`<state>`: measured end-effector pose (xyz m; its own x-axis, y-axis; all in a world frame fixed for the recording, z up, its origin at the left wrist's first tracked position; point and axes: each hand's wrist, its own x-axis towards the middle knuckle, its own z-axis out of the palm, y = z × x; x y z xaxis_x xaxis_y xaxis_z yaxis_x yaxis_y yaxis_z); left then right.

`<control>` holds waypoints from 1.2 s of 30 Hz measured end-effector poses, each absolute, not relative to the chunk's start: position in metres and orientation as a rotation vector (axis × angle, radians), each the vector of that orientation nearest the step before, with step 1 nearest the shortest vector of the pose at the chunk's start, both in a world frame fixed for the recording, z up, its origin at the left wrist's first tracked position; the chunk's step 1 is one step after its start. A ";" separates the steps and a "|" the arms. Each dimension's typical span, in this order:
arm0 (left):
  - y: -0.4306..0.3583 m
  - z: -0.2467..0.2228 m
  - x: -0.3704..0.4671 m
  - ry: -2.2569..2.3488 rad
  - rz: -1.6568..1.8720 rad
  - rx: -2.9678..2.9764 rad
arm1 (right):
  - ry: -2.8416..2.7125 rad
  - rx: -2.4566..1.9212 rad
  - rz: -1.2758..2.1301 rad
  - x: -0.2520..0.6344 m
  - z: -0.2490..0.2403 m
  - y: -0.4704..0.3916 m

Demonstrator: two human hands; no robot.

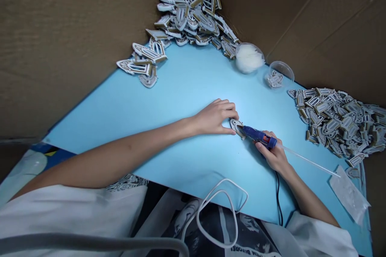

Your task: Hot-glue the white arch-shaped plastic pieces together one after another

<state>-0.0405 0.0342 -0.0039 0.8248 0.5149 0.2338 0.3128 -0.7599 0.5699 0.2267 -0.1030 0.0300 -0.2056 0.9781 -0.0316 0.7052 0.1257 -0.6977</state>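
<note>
In the head view, my right hand (274, 154) is wrapped round a blue glue gun (259, 135), with a long clear glue stick (310, 162) poking out of its back end. The gun's nozzle points left, at a small white and gold arched window-shaped piece (237, 126) on the blue tabletop. My left hand (215, 117) pinches that piece at its left end between thumb and fingers. Whether the nozzle touches the piece I cannot tell.
Arched pieces pile up at the back (193, 16) and at the right (340, 120). Two clear tubs hold white material (249, 59) and small white parts (275, 79). A plastic bag (350, 194) lies at right; a white cable (217, 192) loops over the front edge. Cardboard walls (75, 28) surround the table.
</note>
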 end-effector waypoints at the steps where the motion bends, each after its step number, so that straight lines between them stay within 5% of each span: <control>1: 0.034 -0.004 -0.040 0.613 0.514 2.481 | -1.972 -1.628 0.831 0.227 0.030 -0.103; 36: 0.031 -0.003 -0.038 0.628 0.512 2.484 | -1.920 -1.676 0.760 0.219 0.036 -0.103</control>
